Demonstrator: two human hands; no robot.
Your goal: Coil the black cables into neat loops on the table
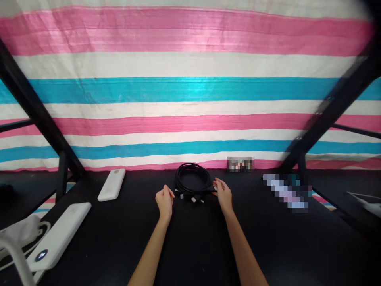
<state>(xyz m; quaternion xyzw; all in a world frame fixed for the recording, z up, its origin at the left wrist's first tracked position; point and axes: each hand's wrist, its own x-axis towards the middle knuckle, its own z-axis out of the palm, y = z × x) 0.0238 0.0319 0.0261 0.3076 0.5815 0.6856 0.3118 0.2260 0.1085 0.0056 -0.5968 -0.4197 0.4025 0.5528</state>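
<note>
A coiled black cable (193, 189) lies on the black table between my two hands, with several connector ends with light-coloured tips at its near side. My right hand (224, 195) is closed on the cable's right end, thumb and fingers pinching near a connector. Just left of the coil, my left hand (164, 201) has its fingers curled together beside a connector tip. Whether that hand holds anything is hidden.
A small white power bank (112, 185) lies at the back left. Nearer stands a larger white power bank (61, 234) with a lit display, beside a white cord and device (22, 232). Blurred-out items (285, 191) lie right. Black frame legs (41, 107) slant at both sides; a striped sheet (190, 91) hangs behind.
</note>
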